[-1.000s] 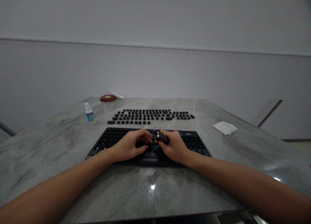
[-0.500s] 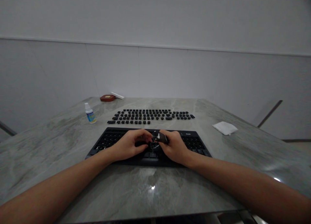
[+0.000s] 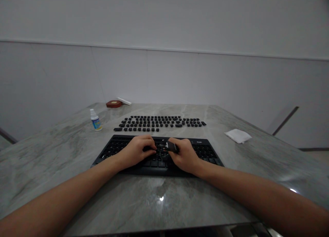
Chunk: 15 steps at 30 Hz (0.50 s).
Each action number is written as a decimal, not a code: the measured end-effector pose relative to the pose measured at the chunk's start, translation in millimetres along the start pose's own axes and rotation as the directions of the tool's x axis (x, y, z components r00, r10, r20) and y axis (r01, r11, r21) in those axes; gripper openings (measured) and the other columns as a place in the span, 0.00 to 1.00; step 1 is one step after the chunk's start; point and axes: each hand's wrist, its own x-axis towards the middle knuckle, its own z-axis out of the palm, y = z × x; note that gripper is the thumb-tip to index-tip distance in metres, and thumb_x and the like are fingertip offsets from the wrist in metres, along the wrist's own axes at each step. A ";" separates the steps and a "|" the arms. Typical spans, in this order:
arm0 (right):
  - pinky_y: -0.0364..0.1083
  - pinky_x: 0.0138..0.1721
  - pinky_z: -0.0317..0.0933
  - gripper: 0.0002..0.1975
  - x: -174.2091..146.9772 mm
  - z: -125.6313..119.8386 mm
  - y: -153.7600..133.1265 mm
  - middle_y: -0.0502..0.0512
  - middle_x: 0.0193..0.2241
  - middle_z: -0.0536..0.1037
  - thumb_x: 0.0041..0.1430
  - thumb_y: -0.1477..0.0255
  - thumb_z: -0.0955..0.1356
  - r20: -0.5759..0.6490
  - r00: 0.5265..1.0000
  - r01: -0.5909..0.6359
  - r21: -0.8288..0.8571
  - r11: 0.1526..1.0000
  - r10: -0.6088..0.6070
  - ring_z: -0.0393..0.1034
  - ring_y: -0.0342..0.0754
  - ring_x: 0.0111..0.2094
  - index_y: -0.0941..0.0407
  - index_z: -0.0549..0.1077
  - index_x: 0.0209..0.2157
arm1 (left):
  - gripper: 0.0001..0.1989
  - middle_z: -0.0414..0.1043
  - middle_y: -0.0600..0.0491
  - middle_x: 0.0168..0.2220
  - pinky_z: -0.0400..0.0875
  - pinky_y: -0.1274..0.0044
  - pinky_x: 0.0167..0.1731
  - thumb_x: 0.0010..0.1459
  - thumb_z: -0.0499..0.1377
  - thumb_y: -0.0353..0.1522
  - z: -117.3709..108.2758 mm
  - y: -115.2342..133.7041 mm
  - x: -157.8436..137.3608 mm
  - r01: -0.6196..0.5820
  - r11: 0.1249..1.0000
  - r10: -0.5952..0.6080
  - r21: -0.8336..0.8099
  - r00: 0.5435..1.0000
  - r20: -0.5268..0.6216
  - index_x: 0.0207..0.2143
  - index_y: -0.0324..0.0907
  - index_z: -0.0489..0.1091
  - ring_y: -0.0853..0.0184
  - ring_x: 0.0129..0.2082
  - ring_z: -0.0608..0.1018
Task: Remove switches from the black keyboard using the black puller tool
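A black keyboard (image 3: 164,173) lies in front of me, many of its keycaps off. In my right hand (image 3: 185,154) is a keycap puller (image 3: 169,146) with a black body; its thin wires reach down over the middle keys. My left hand (image 3: 138,150) is over the keyboard just left of the puller, thumb and forefinger pinched together. Whatever sits between those fingertips is too dark and small to name. Beyond the keyboard, loose black keycaps (image 3: 154,122) are laid out in rows on the table.
The grey marble-look table (image 3: 133,202) runs back to a pale wall. A small white spray bottle (image 3: 96,122) stands at left. Farther back are a reddish-brown box (image 3: 113,104) and a white flat piece (image 3: 124,101). A white folded wipe or packet (image 3: 238,135) lies at right.
My left fingers have drawn back a little to the left from the puller's tip and closed into a pinch. My right hand with the keycap puller has hardly moved.
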 end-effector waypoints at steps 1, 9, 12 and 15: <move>0.40 0.24 0.51 0.07 0.0 0.0 0.2 0.47 0.17 0.67 0.49 0.82 0.63 0.000 1.000 -0.001 -0.001 1.000 0.001 0.57 0.40 0.19 0.57 0.65 0.22 | 0.02 0.73 0.51 0.35 0.72 0.75 0.38 0.58 0.62 0.27 0.0 -0.8 0.0 -0.007 1.000 0.007 -0.005 1.000 0.012 0.31 0.37 0.73 0.68 0.34 0.76; 0.41 0.25 0.51 0.06 -0.5 1.8 -1.6 0.48 0.18 0.68 0.49 0.80 0.63 -0.005 1.000 -0.024 0.003 1.000 0.024 0.58 0.41 0.20 0.57 0.67 0.22 | 0.05 0.75 0.54 0.33 0.70 0.72 0.44 0.56 0.63 0.25 -6.2 3.2 3.5 0.043 0.999 -0.044 0.022 0.995 0.084 0.35 0.41 0.74 0.64 0.39 0.75; 0.42 0.26 0.54 0.06 1.6 3.4 -0.5 0.49 0.19 0.70 0.50 0.77 0.63 -0.047 0.994 -0.094 0.088 0.992 0.099 0.62 0.42 0.21 0.57 0.70 0.23 | 0.10 0.74 0.53 0.38 0.68 0.72 0.46 0.55 0.63 0.24 -8.5 -5.5 26.4 0.130 0.982 -0.130 0.135 0.992 -0.009 0.39 0.42 0.72 0.63 0.43 0.73; 0.42 0.26 0.54 0.08 6.4 3.0 5.5 0.49 0.18 0.69 0.48 0.74 0.63 -0.153 0.946 -0.250 0.211 0.945 0.285 0.62 0.43 0.21 0.57 0.72 0.23 | 0.12 0.76 0.55 0.38 0.65 0.71 0.49 0.54 0.65 0.26 -4.9 -24.3 63.0 0.176 0.954 -0.172 0.244 0.984 -0.036 0.40 0.41 0.69 0.64 0.43 0.73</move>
